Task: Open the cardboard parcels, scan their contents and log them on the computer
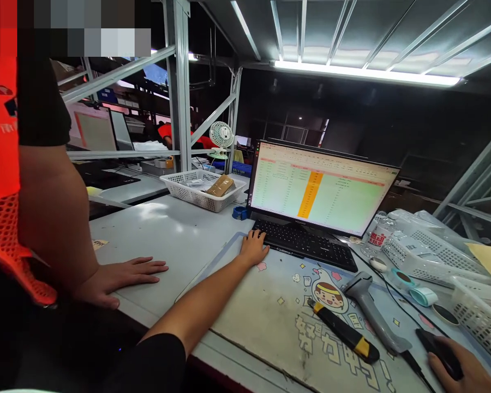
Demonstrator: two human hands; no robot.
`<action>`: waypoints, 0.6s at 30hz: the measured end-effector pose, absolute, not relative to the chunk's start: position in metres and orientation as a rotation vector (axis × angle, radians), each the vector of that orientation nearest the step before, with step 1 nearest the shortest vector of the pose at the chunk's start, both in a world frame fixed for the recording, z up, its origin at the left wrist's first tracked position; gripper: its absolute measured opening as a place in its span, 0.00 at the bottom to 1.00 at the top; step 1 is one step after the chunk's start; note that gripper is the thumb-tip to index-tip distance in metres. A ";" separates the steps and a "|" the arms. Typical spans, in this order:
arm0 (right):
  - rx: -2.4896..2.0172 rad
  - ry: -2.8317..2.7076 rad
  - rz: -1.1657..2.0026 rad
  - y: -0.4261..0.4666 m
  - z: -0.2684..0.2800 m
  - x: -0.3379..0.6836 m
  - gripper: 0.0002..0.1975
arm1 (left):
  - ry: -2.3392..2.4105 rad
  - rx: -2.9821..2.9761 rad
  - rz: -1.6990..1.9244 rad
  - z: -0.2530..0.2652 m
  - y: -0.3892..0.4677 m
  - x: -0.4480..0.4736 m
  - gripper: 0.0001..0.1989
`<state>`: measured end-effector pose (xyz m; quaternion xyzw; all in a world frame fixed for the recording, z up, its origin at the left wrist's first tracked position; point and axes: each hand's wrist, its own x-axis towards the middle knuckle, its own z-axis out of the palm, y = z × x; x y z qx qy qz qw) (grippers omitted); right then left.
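Observation:
My left hand (253,248) rests at the left end of a black keyboard (306,243), its fingers open and slightly bent over the keys. Behind the keyboard stands a monitor (286,188) showing a spreadsheet with one orange column. At the lower right, my right hand (464,365) is wrapped over a black computer mouse (439,352); part of the hand is cut off by the frame. Between my hands, on the printed desk mat (249,311), lie a black and yellow utility knife (343,330) and a grey barcode scanner (378,316) with its cable.
A person in an orange vest (0,131) stands at the left, one hand (126,275) flat on the table. A white basket (207,191) holds a brown packet. Tape rolls (423,296), a plastic bottle (378,234) and more baskets (480,314) crowd the right side.

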<state>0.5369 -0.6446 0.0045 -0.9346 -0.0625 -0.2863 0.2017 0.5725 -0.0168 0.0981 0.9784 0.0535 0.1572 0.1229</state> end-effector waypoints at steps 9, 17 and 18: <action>-2.550 -0.158 -0.671 -0.645 0.004 0.539 0.30 | 0.158 2.853 0.436 0.099 -0.017 0.571 0.28; -2.596 -0.074 -0.659 -0.626 0.026 0.524 0.32 | 0.159 2.849 0.424 0.096 -0.016 0.575 0.29; -2.602 -0.075 -0.661 -0.625 0.027 0.524 0.32 | 0.159 2.848 0.425 0.095 -0.016 0.576 0.29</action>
